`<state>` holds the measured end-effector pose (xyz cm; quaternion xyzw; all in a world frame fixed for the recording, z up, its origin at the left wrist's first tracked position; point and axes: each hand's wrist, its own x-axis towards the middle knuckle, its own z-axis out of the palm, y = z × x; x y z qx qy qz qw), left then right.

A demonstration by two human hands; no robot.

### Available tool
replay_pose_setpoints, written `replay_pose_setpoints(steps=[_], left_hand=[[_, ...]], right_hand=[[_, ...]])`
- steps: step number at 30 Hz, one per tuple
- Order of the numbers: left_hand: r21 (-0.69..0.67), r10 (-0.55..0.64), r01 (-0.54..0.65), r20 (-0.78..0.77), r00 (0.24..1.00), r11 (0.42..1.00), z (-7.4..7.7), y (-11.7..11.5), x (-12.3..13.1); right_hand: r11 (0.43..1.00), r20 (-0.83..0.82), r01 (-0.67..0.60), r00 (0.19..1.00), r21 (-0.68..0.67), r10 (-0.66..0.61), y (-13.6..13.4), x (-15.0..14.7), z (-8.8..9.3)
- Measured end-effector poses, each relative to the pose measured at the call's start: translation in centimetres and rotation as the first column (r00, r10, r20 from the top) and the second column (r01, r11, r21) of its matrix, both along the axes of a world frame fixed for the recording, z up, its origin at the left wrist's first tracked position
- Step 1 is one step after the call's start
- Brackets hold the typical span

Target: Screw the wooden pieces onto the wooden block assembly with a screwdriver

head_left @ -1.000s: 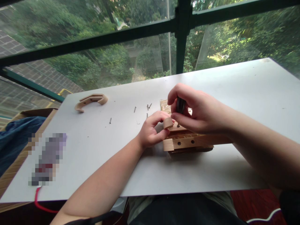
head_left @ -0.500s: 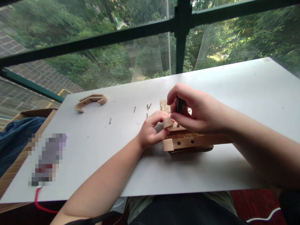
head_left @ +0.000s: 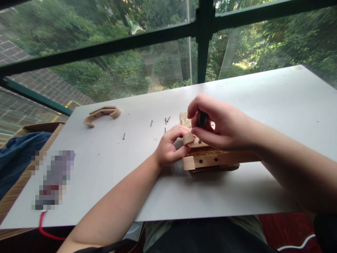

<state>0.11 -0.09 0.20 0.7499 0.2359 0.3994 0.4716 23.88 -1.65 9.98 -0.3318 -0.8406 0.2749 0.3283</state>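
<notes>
A wooden assembly (head_left: 210, 158) of stacked light-wood pieces with dark screw heads lies on the white table (head_left: 237, 189). My left hand (head_left: 170, 147) is closed around the rounded end of a curved wooden piece (head_left: 189, 138) resting on top of the assembly. My right hand (head_left: 218, 121) is closed on a dark tool handle (head_left: 202, 118), held upright with its tip down on that curved piece. The tool's tip is hidden by my fingers.
A second curved wooden piece (head_left: 102, 114) lies at the table's far left. Several loose screws (head_left: 158, 126) are scattered between it and the assembly. A cardboard box with blue cloth (head_left: 15, 154) stands left of the table. A window runs behind.
</notes>
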Motion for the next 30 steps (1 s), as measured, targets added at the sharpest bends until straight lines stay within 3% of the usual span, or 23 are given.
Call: replay_pose_setpoints(steps=[30], left_hand=[[0.002, -0.004, 0.004, -0.007, 1.0, 1.0, -0.08, 0.07, -0.05]], right_hand=[[1.0, -0.014, -0.007, 1.0, -0.011, 0.007, -0.04, -0.01, 0.02]])
